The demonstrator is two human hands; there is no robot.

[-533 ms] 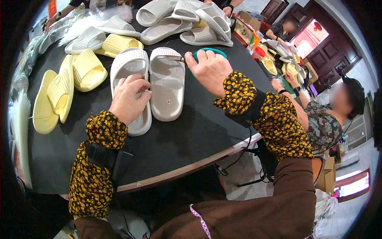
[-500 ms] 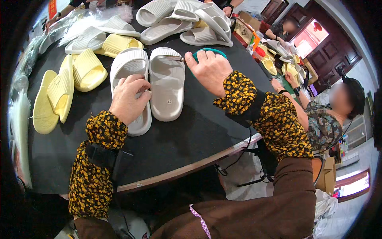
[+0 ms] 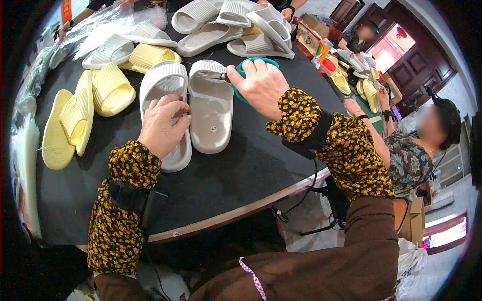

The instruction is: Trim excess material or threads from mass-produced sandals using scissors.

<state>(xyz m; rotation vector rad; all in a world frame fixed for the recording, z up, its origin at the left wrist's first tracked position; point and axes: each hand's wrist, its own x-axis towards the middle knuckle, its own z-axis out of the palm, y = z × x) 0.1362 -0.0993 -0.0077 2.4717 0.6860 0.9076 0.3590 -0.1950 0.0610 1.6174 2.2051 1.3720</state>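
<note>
Two light grey slide slippers lie side by side on the dark table (image 3: 261, 165). Over the left slipper (image 3: 159, 75) sits my left hand (image 3: 165, 123), its fingers curled and thumb close to the forefinger; anything pinched there is too small to make out. My right hand (image 3: 261, 83) grips a pair of scissors (image 3: 273, 62) by the teal handles. Their metal part points left at the strap of the right slipper (image 3: 213, 108); the tips are hard to see against the strap. A small round sticker marks that slipper's insole.
Yellow slippers (image 3: 57, 130) lie at the left, and more grey slippers (image 3: 208, 40) are heaped at the far side. Clear plastic bags (image 3: 30, 100) line the left edge. Co-workers sit at the right and beyond the table, near another slipper pile (image 3: 369, 90).
My right hand has shifted slightly left with the scissors, deeper toward the right slipper's strap. My left hand stays almost still. The co-worker at the right has moved a hand.
</note>
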